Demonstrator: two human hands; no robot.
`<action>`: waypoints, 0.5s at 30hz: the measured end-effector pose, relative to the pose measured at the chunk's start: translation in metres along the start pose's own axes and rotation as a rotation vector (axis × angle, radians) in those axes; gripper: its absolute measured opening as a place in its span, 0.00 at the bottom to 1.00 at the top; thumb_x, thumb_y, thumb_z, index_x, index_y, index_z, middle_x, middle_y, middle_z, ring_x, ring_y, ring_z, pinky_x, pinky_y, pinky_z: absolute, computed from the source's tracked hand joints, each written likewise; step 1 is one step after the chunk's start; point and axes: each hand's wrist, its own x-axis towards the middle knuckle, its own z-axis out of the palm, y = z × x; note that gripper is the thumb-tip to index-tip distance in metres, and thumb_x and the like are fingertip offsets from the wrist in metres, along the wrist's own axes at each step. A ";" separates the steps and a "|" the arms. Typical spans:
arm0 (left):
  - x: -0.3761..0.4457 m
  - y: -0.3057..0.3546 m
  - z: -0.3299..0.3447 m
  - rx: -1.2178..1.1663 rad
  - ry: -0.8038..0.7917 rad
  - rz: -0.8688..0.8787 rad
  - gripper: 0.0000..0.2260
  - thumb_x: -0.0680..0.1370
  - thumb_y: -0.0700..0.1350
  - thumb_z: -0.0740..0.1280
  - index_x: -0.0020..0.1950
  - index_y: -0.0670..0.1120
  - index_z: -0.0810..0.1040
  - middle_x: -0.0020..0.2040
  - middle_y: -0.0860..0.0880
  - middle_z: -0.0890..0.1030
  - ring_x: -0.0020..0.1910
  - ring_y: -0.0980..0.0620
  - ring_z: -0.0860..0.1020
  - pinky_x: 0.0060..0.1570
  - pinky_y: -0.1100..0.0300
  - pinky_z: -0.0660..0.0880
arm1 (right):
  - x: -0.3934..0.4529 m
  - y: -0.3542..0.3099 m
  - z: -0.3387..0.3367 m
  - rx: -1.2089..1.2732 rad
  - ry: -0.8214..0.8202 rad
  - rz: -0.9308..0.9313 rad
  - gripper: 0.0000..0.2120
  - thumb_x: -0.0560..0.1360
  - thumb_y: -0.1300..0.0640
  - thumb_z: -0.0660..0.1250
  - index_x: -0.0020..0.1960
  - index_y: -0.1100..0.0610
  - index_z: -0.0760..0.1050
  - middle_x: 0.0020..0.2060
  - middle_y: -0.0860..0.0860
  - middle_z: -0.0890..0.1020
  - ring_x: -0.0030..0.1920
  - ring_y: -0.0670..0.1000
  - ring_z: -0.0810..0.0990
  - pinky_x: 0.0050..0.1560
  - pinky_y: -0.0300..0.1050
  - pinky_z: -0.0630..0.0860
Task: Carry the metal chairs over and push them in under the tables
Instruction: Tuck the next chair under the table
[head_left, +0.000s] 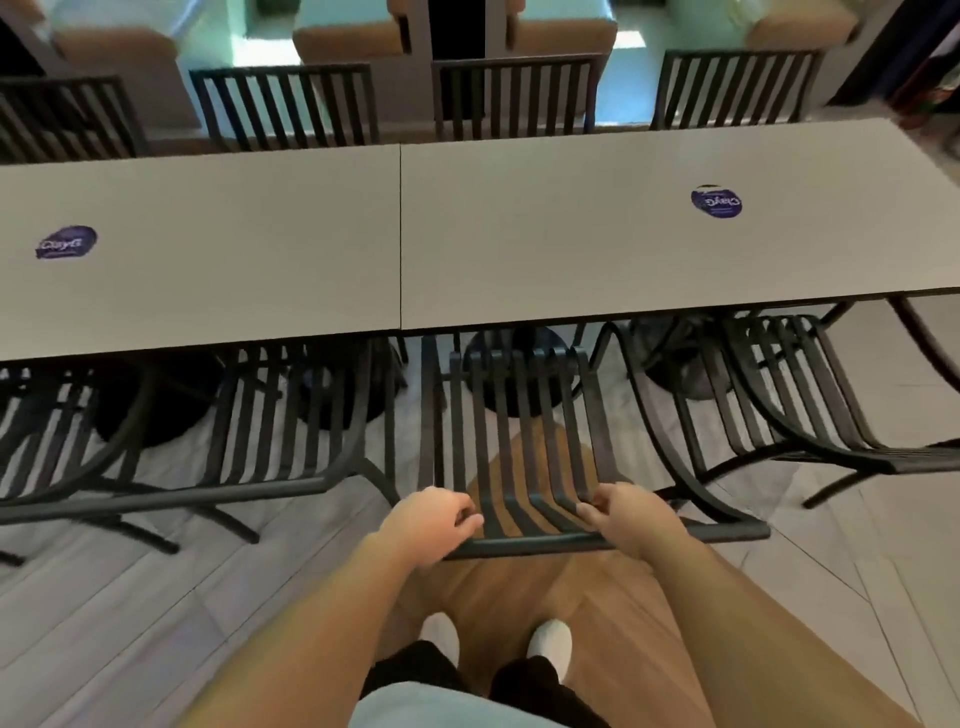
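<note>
Two tables (519, 234) side by side; chairs (511, 415) tucked under near edge, more chairs (285, 104) behind

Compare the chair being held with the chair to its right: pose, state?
The held chair squarely faces the table, both hands (left hand, right hand) gripping its top rail. The right chair stands angled and untouched. Both are black slatted metal, front edges under the tabletop.

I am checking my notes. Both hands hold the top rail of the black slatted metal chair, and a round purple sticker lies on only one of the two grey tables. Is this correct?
Not quite. The head view shows a round purple sticker on each grey table: left table, right table. Both hands, left and right, do hold the black slatted metal chair's top rail.
</note>
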 end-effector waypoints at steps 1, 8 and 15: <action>0.001 0.003 0.005 -0.014 -0.002 -0.016 0.17 0.84 0.60 0.60 0.66 0.54 0.79 0.52 0.55 0.83 0.49 0.57 0.81 0.54 0.55 0.80 | 0.001 0.005 -0.001 0.008 -0.008 0.001 0.21 0.81 0.36 0.60 0.62 0.49 0.78 0.54 0.47 0.82 0.54 0.51 0.80 0.51 0.47 0.77; 0.017 0.018 0.027 -0.052 -0.040 0.012 0.19 0.83 0.62 0.60 0.67 0.53 0.79 0.56 0.54 0.83 0.53 0.56 0.81 0.56 0.54 0.80 | -0.008 0.038 0.003 0.004 -0.005 0.044 0.19 0.80 0.35 0.61 0.59 0.48 0.79 0.51 0.47 0.81 0.50 0.49 0.79 0.53 0.49 0.79; 0.020 0.024 0.043 -0.052 -0.150 -0.063 0.31 0.77 0.72 0.63 0.71 0.54 0.76 0.60 0.53 0.82 0.56 0.55 0.80 0.58 0.55 0.79 | -0.009 0.062 0.014 -0.054 -0.098 -0.065 0.32 0.70 0.23 0.62 0.64 0.43 0.76 0.56 0.44 0.80 0.55 0.47 0.78 0.55 0.45 0.78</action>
